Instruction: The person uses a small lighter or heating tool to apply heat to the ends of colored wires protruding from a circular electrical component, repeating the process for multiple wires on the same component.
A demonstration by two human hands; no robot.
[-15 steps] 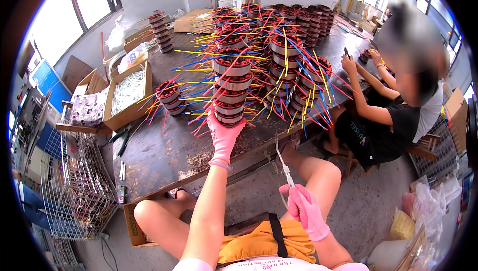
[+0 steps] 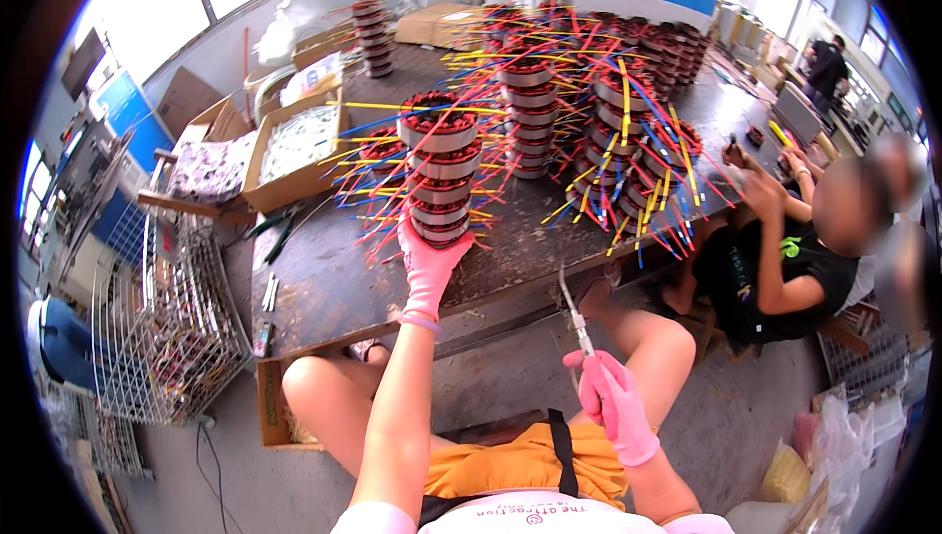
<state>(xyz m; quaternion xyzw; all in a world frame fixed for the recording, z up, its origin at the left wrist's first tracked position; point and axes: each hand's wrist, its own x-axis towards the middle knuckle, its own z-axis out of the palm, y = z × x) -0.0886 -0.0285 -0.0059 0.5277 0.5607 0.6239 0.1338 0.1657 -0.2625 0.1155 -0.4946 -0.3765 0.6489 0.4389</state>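
Note:
My left hand point(image 2: 432, 261), in a pink glove, grips the base of a stack of wound motor stators point(image 2: 442, 166), with steel rings, red windings and loose red, blue and yellow leads. The stack stands upright over the near part of the table; whether its base touches the top is hidden. My right hand point(image 2: 618, 401), gloved alike, is closed round the handle of a slim metal tool with a bent tip point(image 2: 569, 298). That tip points up and away, near the table's front edge and apart from the stack. A shorter stator stack point(image 2: 381, 149) is partly hidden behind the held one.
More stator stacks point(image 2: 608, 132) with splayed leads fill the table's middle and right. A carton of white sleeves point(image 2: 299, 146) and dark-handled pliers point(image 2: 280, 238) lie left. Wire baskets point(image 2: 167, 323) stand on the floor. A seated person point(image 2: 785, 259) works at the right.
My left hand and the held stack have shifted left across the table, away from the rear stacks. The view has turned left. My right hand keeps its hold on the tool.

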